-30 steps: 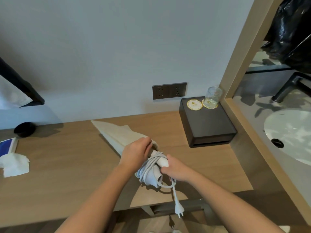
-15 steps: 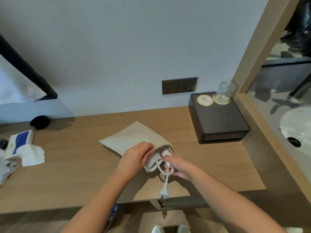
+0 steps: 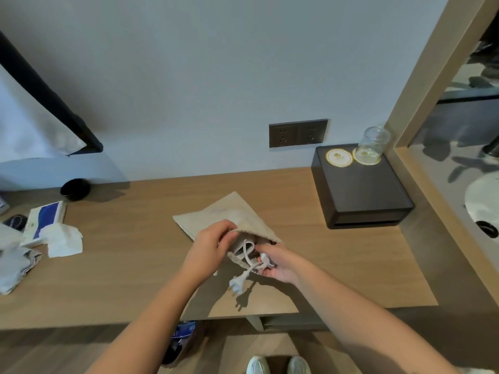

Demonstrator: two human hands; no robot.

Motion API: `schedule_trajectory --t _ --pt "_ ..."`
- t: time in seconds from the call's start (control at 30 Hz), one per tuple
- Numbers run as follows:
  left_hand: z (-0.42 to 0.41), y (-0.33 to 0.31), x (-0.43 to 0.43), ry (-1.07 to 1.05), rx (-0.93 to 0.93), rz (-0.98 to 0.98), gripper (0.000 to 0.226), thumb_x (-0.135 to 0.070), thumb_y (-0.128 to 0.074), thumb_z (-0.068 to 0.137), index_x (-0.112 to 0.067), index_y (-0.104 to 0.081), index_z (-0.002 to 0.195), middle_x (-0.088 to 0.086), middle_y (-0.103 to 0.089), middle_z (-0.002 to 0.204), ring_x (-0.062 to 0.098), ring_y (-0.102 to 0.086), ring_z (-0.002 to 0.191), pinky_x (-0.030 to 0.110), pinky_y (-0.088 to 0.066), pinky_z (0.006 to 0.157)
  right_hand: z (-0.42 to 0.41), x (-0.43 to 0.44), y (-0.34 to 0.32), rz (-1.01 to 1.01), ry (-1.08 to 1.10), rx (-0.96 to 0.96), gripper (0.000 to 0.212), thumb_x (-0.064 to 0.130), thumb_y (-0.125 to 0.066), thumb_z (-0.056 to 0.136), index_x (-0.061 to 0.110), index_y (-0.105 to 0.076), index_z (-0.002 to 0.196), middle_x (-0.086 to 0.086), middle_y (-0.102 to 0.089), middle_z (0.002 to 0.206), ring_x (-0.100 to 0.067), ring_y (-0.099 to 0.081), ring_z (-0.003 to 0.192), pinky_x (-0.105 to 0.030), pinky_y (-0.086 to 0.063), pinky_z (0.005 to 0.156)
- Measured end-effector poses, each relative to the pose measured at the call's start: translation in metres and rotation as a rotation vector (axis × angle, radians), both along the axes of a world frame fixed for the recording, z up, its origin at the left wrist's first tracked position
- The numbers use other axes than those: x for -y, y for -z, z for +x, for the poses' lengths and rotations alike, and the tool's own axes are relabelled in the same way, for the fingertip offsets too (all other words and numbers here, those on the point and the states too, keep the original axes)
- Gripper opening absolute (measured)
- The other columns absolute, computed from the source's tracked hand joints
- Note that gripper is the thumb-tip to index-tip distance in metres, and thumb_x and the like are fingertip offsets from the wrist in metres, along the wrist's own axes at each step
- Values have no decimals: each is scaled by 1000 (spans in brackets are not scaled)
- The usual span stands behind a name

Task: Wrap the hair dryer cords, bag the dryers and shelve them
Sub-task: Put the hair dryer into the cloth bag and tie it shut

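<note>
A beige cloth bag (image 3: pixel 224 214) lies on the wooden counter (image 3: pixel 129 265), its mouth facing me. My left hand (image 3: pixel 209 248) pinches the upper edge of the mouth and holds it apart. The white hair dryer (image 3: pixel 239 248) sits mostly inside the bag, only a bit of its body and a loop of cord showing. My right hand (image 3: pixel 275 261) grips the white cord (image 3: pixel 249 265) at the bag's mouth. The plug (image 3: pixel 236 284) hangs out below my hands, over the counter's front part.
A dark box (image 3: pixel 359 195) with two round coasters and an upturned glass (image 3: pixel 374 143) stands at the back right, below a wall socket (image 3: pixel 298 133). Tissues and a blue-white pack (image 3: pixel 46 220) lie at the left, near a small black bowl (image 3: pixel 75 188). A sink (image 3: pixel 483 203) is at the far right.
The dryer has gone from outside the bag's mouth to mostly inside it. The bag has flattened onto the counter. The plug, which dangled below the counter edge, now hangs just under my hands.
</note>
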State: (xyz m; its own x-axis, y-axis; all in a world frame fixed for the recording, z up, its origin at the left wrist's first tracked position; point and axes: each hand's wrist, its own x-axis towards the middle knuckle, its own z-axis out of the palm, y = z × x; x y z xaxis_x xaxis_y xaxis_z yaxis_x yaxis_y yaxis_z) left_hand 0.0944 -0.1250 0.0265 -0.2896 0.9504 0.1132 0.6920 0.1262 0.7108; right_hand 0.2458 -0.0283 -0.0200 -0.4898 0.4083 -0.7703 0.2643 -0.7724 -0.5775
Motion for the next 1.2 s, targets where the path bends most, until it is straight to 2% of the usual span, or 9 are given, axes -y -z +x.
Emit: schedule_trajectory --t 0.13,0.27,0.4,0.57,0.67,0.77,0.87,0.97,1.2 --pt "-1 -8 0 -29 51 7 11 -18 -56 95 -19 -62 86 -6 -61 73 13 -55 67 30 -45 64 -9 6 -2 -40 66 -61 10 14 -57 98 6 -55 104 -14 -62 81 -22 -62 58 -30 -51 50" --pt "-7 -17 2 -50 78 11 11 -18 -57 95 -18 -63 86 -6 -62 73 12 -54 67 23 -42 62 -15 10 -10 -108 171 -186 10 9 -49 101 3 -56 103 -13 -66 71 -21 -62 55 -34 -55 54" --pt "-14 -25 4 -86 106 4 12 -19 -57 95 -21 -62 85 -1 -62 72 13 -53 64 21 -41 60 -15 8 -26 -144 183 -276 19 1 -45 99 -3 -58 112 -21 -67 94 -31 -64 81 -45 -55 82" --pt "-25 -35 8 -107 121 -25 15 -19 -51 97 -22 -60 86 1 -62 74 7 -51 64 17 -38 59 -14 -2 -50 -127 197 -263 26 -2 -41 95 -1 -48 120 -23 -60 105 -36 -63 95 -49 -55 82" --pt "-31 -43 8 -110 98 -46 16 -21 -48 98 -22 -58 85 4 -61 74 4 -47 60 16 -37 56 -14 -7 -61 -144 220 -243 20 1 -41 96 -1 -47 115 -24 -56 105 -40 -60 103 -54 -51 87" --pt "-37 -53 7 -110 58 -40 17 -24 -49 98 -27 -55 83 -2 -60 72 6 -48 61 19 -38 57 -16 -5 -77 -173 260 -307 13 5 -44 97 -2 -51 105 -25 -59 104 -41 -58 112 -53 -49 91" --pt "-43 -65 6 -96 34 -4 17 -24 -49 98 -26 -54 82 -3 -58 71 3 -47 59 17 -37 57 -20 -5 -90 -155 252 -352 14 11 -53 96 -1 -56 101 -24 -61 101 -36 -61 103 -48 -50 91" --pt "-49 -82 2 -67 -5 39 19 -22 -50 98 -26 -52 80 -7 -55 67 2 -48 59 15 -37 55 -30 -10 -102 -162 237 -333 29 23 -59 95 2 -53 115 -26 -59 115 -40 -60 110 -49 -52 85" --pt "-75 -113 -10 -75 -124 44 12 -22 -50 97 -19 -58 89 -2 -61 74 9 -54 67 25 -39 63 -57 -42 -130 -71 134 -127 57 41 -69 82 23 -47 131 -17 -43 140 -46 -54 118 -66 -45 93"
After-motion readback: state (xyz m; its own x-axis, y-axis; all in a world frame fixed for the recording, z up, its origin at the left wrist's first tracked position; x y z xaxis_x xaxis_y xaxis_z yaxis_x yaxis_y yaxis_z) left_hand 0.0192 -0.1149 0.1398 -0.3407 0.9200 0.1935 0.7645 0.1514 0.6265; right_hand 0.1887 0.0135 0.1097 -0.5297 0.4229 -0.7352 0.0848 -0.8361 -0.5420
